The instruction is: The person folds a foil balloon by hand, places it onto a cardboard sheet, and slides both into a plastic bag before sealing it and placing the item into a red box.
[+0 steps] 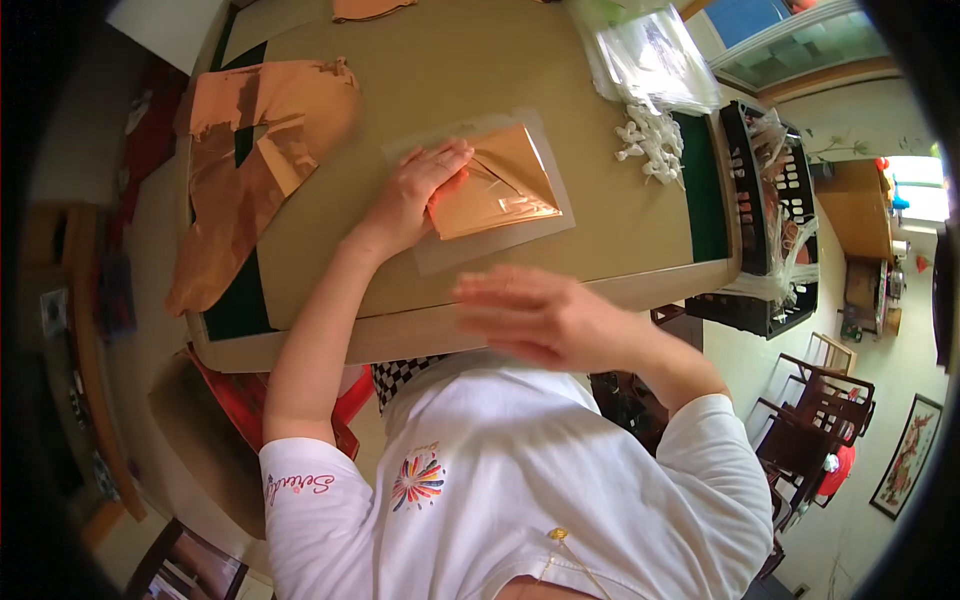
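On the table lies a folded orange, shiny sheet (500,190) on top of a larger translucent sheet (440,257). My left hand (420,190) rests on the left edge of the orange sheet, its fingers together and stretched out; nothing shows gripped in it. My right hand (530,315) hovers in front of the translucent sheet, near the table's front edge, slightly blurred, with its fingers extended and holding nothing visible.
Crumpled orange film (235,190) covers the table's left side. At the back right are clear plastic bags (655,60) and a bundle of white ties (652,143). A black crate (745,190) with plastic in it stands beyond the right edge.
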Demonstrator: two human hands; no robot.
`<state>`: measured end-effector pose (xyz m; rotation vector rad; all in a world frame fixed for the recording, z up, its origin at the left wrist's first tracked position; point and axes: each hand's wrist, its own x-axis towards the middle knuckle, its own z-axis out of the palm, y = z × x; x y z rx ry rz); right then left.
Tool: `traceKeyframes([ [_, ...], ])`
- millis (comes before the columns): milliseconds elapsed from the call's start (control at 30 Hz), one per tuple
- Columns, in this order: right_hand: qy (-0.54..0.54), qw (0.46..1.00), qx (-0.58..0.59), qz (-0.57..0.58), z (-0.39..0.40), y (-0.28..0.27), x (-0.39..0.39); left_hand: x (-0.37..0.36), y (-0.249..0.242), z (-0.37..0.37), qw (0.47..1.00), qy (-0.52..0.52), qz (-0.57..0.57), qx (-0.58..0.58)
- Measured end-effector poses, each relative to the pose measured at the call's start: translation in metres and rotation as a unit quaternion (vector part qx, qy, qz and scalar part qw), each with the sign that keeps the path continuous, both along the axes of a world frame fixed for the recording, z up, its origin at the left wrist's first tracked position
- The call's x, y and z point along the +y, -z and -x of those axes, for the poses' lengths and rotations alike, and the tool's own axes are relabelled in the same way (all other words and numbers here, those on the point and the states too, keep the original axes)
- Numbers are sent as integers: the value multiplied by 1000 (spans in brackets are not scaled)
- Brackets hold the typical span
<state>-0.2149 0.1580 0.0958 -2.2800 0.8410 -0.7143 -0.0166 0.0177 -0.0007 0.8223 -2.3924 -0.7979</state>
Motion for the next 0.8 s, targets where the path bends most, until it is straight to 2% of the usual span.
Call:
traceKeyframes([
  [67,41,998,-37,-28,12,-8,-30,-1,-1,0,1000,4,13,-5],
  [133,165,983,29,76,10,0,-78,0,-5,2,999,2,30,-16],
  [233,230,953,80,181,6,67,-109,-1,-8,1,999,-5,22,-34],
  [300,233,951,86,182,0,76,-107,-2,-8,0,999,-8,-32,-29],
  [400,238,948,101,186,-3,76,-104,7,-10,-4,994,-80,-49,57],
  [500,230,948,109,193,-4,79,-106,14,-12,-25,984,-159,-18,81],
  [600,222,951,110,184,-3,80,-106,26,-7,-41,979,-201,19,20],
  [700,224,949,123,184,-2,85,-107,35,-14,-38,976,-217,8,15],
  [800,220,948,138,183,-3,84,-107,29,-10,-32,975,-216,46,31],
])
